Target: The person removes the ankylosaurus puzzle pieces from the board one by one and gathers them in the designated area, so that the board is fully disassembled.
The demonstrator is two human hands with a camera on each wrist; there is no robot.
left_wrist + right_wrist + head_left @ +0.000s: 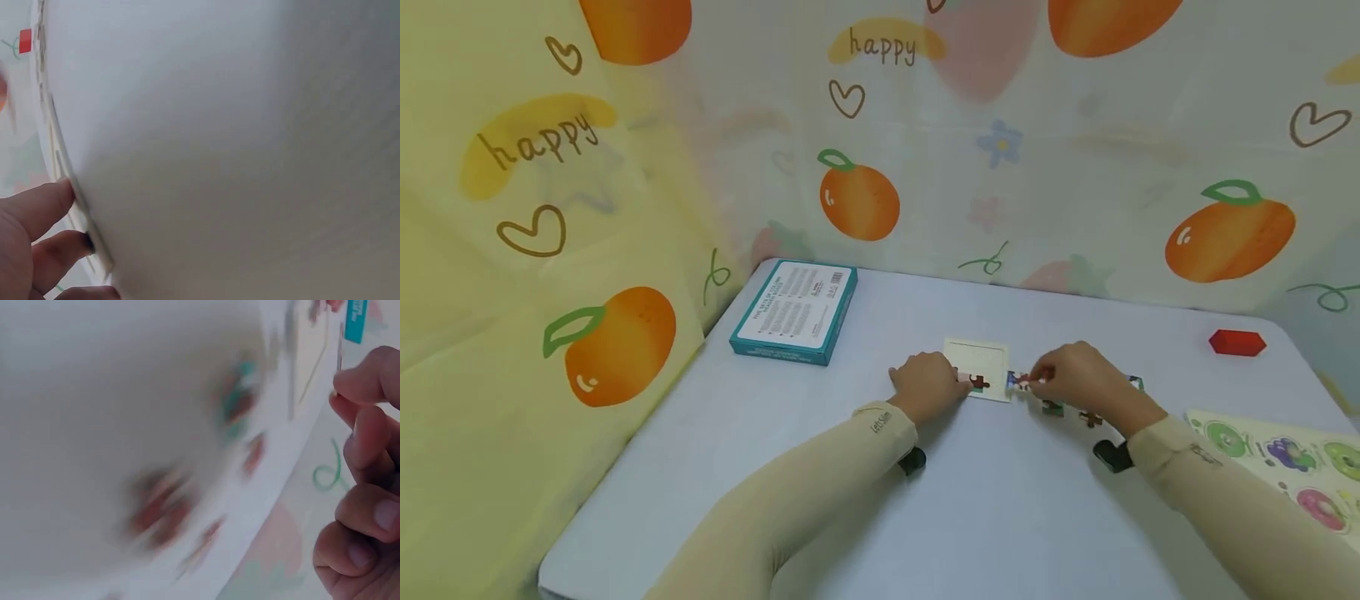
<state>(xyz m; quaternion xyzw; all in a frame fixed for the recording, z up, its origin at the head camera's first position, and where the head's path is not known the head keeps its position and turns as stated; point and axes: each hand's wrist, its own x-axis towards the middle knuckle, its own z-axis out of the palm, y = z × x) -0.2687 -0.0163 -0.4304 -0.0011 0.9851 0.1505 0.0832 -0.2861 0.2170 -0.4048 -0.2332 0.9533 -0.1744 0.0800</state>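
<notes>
A cream puzzle tray (987, 353) lies flat on the white table, with a few joined jigsaw pieces (977, 382) along its near edge. My left hand (927, 387) holds the tray at its near left corner; in the left wrist view its fingertips (64, 187) touch the tray's edge. To the right of the tray, my right hand (1078, 382) pinches a small colourful jigsaw piece (1018, 381) between thumb and forefinger. The right wrist view shows that piece nearly edge-on, with the other fingers curled. Loose pieces (1091, 420) lie under and beside this hand, partly hidden by it.
A teal puzzle box (791, 310) lies at the back left. At the back right is a red block (1237, 342). A cream sheet with fruit pictures (1292, 458) lies on the right, partly behind the right sleeve. A patterned cloth hangs behind the table.
</notes>
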